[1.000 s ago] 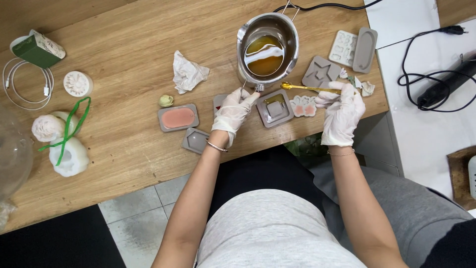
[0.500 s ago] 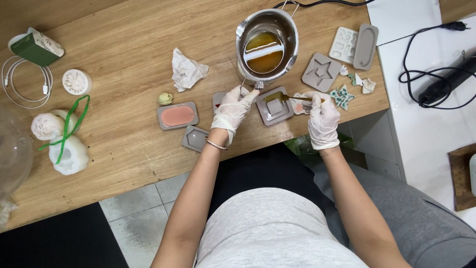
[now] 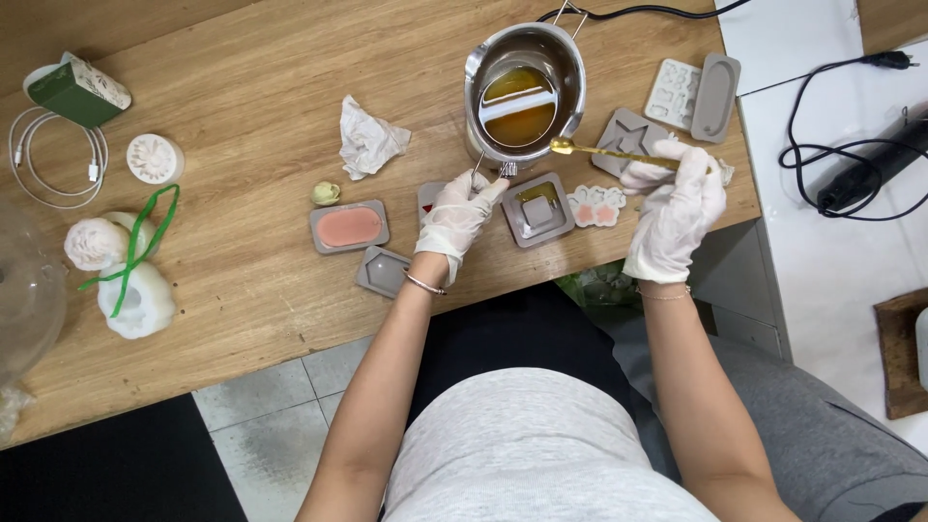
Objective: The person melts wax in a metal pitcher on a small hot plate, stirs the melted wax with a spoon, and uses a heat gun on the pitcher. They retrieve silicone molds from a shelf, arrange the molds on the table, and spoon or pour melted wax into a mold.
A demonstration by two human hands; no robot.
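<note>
Right gloved hand (image 3: 674,213) pinches gold metal spoon (image 3: 609,153) beside steel melting pot (image 3: 527,92); left gloved hand (image 3: 458,215) fingers closed on pot's handle (image 3: 480,166).

wooden table (image 3: 242,309) | grey tiled floor (image 3: 261,425) | white side surface (image 3: 822,290)

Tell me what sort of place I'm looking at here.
Probably a home craft bench for candle or soap casting: a metal melting pot of amber liquid, grey silicone moulds on a wooden table, and gloved hands, the right hand holding a gold spoon.
</note>
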